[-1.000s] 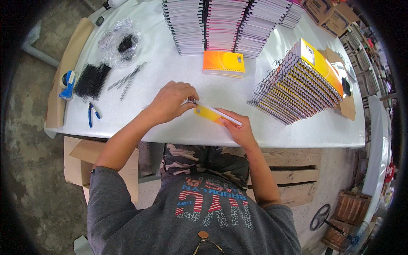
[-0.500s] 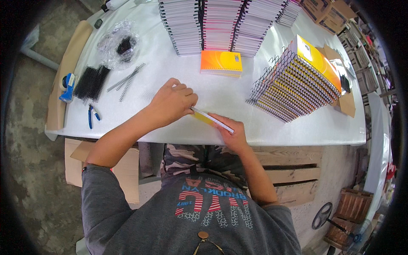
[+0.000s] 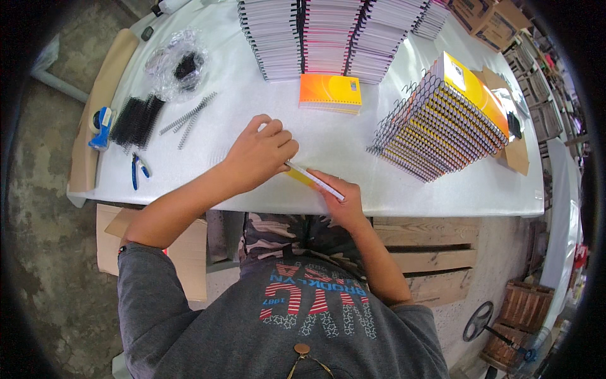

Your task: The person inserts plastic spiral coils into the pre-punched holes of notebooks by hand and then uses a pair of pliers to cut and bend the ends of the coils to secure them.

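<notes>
Left hand: the left hand (image 3: pixel 262 155) arches over the left end of the pad, fingers bent and tips brought together there; whether they pinch anything is hidden.
Right hand: the right hand (image 3: pixel 344 197) is closed around the pad's right end, thumb along it.
Yellow pad: the yellow pad (image 3: pixel 304 179) is held between the hands above the near edge of the white-covered table (image 3: pixel 404 199), tilted, its pale edge turned up.
Step at the pad: this looks like fingertip work at its left end, perhaps with a coil, though none shows in the fingers.
Next move at the pad: it would seem to call for a steady right-hand grip and fine left-hand control along the edge.
Left of the hands: two loose coils (image 3: pixel 189 115), blue-handled pliers (image 3: pixel 134 172), a bundle of black coils (image 3: pixel 136 121).
Beyond the hands: a small pile of orange pads (image 3: pixel 329 90) before tall stacks of bound books (image 3: pixel 328 38).
Right: a leaning pile of coil-bound notebooks (image 3: pixel 442 126).
</notes>
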`<control>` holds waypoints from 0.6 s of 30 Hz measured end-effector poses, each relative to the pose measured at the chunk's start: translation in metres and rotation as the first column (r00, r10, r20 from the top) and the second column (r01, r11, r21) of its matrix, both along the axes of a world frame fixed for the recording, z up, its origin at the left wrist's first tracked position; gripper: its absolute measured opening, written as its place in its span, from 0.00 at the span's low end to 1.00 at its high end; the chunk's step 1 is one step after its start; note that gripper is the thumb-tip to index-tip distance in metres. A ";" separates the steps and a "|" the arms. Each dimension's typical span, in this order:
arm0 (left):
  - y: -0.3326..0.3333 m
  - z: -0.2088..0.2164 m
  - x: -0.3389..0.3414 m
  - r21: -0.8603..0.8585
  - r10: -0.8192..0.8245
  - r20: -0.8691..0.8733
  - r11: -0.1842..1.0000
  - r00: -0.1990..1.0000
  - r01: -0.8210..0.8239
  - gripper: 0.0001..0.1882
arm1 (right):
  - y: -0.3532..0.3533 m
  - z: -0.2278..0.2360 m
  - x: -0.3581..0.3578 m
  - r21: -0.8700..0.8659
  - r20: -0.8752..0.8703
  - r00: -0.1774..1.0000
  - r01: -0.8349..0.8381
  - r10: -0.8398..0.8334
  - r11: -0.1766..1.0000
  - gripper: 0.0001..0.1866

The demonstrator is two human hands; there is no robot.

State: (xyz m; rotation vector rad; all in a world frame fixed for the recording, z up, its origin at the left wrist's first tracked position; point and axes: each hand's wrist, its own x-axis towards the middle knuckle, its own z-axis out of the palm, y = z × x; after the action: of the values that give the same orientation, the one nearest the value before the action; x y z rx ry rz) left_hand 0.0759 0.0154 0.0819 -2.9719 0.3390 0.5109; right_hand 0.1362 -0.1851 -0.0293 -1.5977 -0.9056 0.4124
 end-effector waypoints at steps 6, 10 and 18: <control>-0.020 -0.129 -0.067 -0.210 0.144 0.509 0.977 0.848 -0.040 0.55 | 0.006 -0.006 -0.012 0.088 -0.010 0.997 0.082 -0.082 0.993 0.15; -0.008 -0.094 -0.050 -0.008 -0.057 0.762 0.995 0.646 0.097 0.58 | 0.002 -0.008 -0.023 0.102 0.095 0.993 0.055 -0.065 0.993 0.16; -0.037 -0.123 -0.077 0.051 -0.160 0.756 0.981 0.634 0.187 0.59 | 0.007 -0.016 -0.019 0.101 0.280 0.960 -0.014 -0.015 0.995 0.24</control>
State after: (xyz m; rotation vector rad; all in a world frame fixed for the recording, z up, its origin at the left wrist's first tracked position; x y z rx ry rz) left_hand -0.0010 -0.0216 -0.0408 -2.7981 0.5187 -0.7780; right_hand 0.1175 -0.1776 -0.0456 -1.5857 -1.1220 0.1366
